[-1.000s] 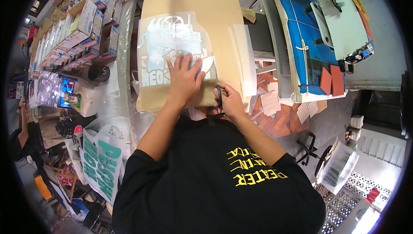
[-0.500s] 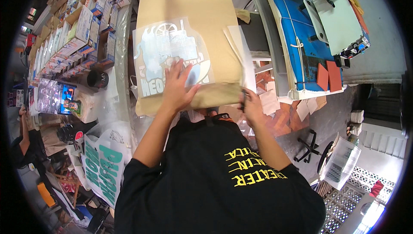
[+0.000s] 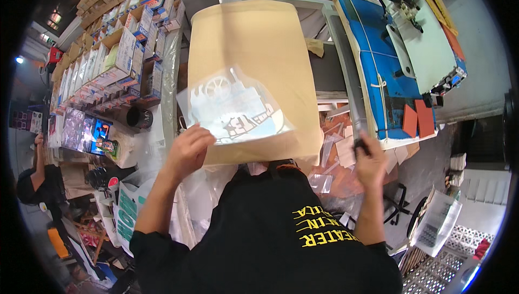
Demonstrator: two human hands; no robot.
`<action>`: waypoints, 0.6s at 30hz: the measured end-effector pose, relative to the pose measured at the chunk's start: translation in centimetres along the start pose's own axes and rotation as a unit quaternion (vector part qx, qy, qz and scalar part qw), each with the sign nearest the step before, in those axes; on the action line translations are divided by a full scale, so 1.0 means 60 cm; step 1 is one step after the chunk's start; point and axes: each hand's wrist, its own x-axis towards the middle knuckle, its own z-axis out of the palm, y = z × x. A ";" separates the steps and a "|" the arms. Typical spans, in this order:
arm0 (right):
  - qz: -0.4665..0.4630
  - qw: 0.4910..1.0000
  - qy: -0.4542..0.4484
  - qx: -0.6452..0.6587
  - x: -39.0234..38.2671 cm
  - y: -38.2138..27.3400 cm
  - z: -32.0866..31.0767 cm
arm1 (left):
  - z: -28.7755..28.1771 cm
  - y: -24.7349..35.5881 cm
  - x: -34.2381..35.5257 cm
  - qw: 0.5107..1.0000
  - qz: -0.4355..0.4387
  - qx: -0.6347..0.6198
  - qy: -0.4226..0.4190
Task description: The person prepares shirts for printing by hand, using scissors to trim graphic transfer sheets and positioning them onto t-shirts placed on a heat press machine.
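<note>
A clear film (image 3: 238, 107) with a white and light blue printed design lies slanted over the front part of a tan cloth-covered board (image 3: 254, 40). My left hand (image 3: 189, 150) is closed at the film's near left corner, thumb and fingers pinching its edge, and that corner looks raised. Off the board's right side, my right hand (image 3: 370, 159) is closed round a small dark object (image 3: 361, 147). Motion blurs that object, so its kind cannot be made out. The right hand touches neither the film nor the board.
Stacked open cartons (image 3: 116, 56) line the left side, with a black mug (image 3: 139, 116) near them. To the right stands a bench with a blue top (image 3: 373, 56) and two orange-red pieces (image 3: 418, 118). Paper scraps (image 3: 344, 150) litter the floor. Another person's arm (image 3: 37, 159) shows far left.
My left hand has gone from lying flat on the film to pinching its near left corner, and the film has turned. My right hand has moved right, away from the board, with the dark object.
</note>
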 end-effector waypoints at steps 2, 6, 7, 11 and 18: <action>-0.117 0.987 0.072 -0.080 0.079 -0.048 -0.083 | -0.022 0.017 0.063 0.995 -0.009 -0.040 0.094; -0.220 0.941 0.215 -0.141 0.247 -0.149 -0.257 | -0.054 -0.049 0.210 0.975 -0.109 -0.049 0.188; -0.236 0.908 0.233 -0.256 0.296 -0.161 -0.299 | -0.052 -0.078 0.241 0.972 -0.108 -0.041 0.204; -0.104 0.868 0.251 -0.416 0.489 -0.099 -0.431 | 0.054 -0.247 0.321 0.954 -0.233 -0.122 0.148; 0.095 0.806 0.181 -0.555 0.522 -0.156 -0.352 | 0.122 -0.342 0.323 0.951 -0.280 -0.029 0.125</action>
